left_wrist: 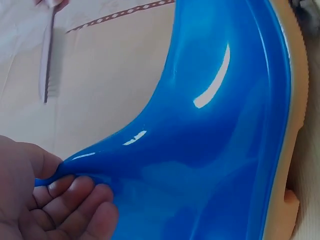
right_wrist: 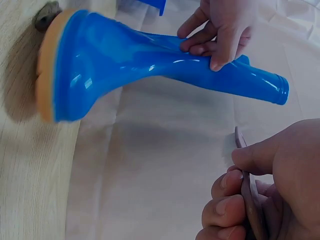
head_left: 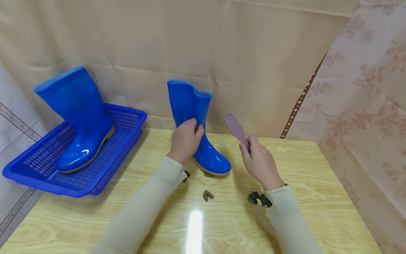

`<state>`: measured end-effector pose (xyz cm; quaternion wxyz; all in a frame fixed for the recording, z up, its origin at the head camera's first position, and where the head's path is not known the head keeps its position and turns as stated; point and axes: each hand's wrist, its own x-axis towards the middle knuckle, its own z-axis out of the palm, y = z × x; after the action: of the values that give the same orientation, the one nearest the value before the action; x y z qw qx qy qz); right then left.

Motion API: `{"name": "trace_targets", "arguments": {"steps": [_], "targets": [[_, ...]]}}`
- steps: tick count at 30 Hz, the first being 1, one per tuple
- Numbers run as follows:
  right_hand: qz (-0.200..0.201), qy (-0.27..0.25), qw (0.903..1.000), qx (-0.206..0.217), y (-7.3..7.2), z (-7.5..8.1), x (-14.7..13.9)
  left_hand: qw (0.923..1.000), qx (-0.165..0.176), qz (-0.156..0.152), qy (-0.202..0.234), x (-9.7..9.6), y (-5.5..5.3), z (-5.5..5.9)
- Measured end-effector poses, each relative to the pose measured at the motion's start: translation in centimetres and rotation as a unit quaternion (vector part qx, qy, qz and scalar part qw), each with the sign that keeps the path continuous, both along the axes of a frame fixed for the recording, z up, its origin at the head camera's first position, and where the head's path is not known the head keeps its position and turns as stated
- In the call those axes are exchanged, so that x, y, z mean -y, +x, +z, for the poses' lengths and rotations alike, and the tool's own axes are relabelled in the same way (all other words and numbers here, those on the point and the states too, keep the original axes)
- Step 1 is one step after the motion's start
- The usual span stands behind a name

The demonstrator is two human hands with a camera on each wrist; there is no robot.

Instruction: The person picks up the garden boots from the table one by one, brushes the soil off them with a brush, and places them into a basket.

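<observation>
My left hand [head_left: 186,141] pinches a fold of the shaft of a blue rubber boot [head_left: 213,157]. The boot is on the wooden table with its toe to the right, and its shaft is squeezed in at the pinch. To its right my right hand [head_left: 260,163] grips the handle of a mauve brush [head_left: 234,127], held up apart from the boot. Short bristles show along one side of the brush [left_wrist: 46,75] in the left wrist view. A brown clump [head_left: 208,174] lies at the boot's sole, and brown pieces [head_left: 207,195] lie in front of it.
At the left a blue plastic basket [head_left: 128,144] holds a second blue boot [head_left: 83,106], tilted in it. A beige cloth [head_left: 269,70] hangs behind the table [head_left: 304,211], and a floral cloth [head_left: 364,116] runs along the right side.
</observation>
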<state>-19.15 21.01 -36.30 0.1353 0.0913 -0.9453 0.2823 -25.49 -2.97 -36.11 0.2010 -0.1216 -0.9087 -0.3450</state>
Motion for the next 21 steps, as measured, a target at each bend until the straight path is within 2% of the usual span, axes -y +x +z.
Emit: {"name": "trace_targets", "arguments": {"steps": [4,12,17,21], "targets": [[0.006,-0.003,1.0000,-0.003,0.0,0.0,0.0,0.9994,0.031,-0.009,0.014,1.1,-0.3,0.6],[0.014,-0.003,0.9994,-0.032,0.2,0.2,0.0,0.9911,0.086,-0.081,0.062,3.4,-0.5,1.7],[0.015,-0.004,0.9987,-0.049,0.2,0.3,-0.1,0.9873,0.089,-0.087,0.099,4.3,-0.3,2.1],[0.021,-0.005,0.9978,-0.063,0.3,0.3,0.1,0.9844,0.069,-0.096,0.130,4.8,-0.4,1.4]]}}
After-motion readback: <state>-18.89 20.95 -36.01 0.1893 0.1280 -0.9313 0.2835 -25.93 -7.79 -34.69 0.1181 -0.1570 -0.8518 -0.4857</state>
